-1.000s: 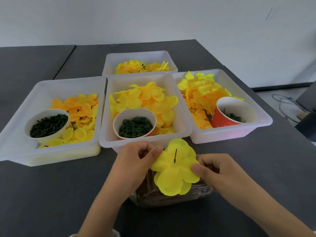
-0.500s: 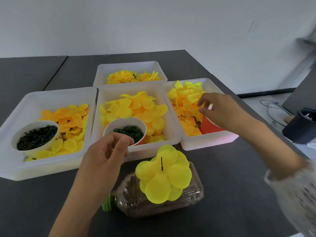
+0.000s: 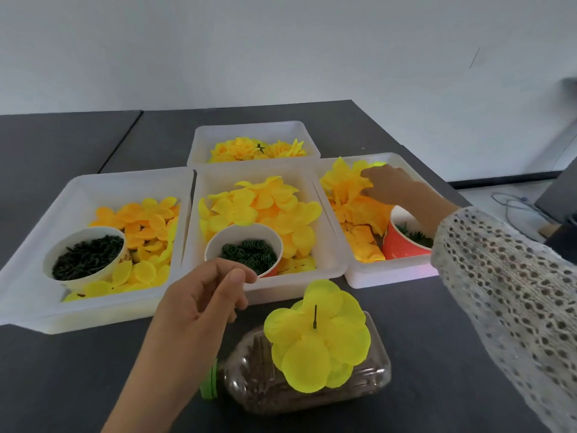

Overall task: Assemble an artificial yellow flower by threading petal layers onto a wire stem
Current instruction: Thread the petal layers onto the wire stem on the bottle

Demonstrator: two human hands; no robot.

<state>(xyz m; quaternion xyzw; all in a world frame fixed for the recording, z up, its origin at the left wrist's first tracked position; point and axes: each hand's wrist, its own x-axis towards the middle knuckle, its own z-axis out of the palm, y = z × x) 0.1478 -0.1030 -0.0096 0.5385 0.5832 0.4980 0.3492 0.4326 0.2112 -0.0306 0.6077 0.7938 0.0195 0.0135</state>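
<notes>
1. The half-built flower [image 3: 317, 339] stands on its wire stem [image 3: 315, 317], near centre.
2. The right hand [image 3: 393, 189] fingers petals [image 3: 346, 182] in the far-right tray [image 3: 390, 273]; grasp unclear.
3. The left hand [image 3: 203, 301] hovers loosely curled, empty.
4. Petals look light, floppy; pinch near the centre.

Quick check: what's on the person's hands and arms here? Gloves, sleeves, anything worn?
No gloves: both hands are bare. The right arm wears a loose pale knit sleeve with an open, holey lace pattern, ending above the wrist. The left hand and forearm show no sleeve. No rings, watch or markings visible.

White openwork knit sleeve [image 3: 512, 295], R arm.
</notes>
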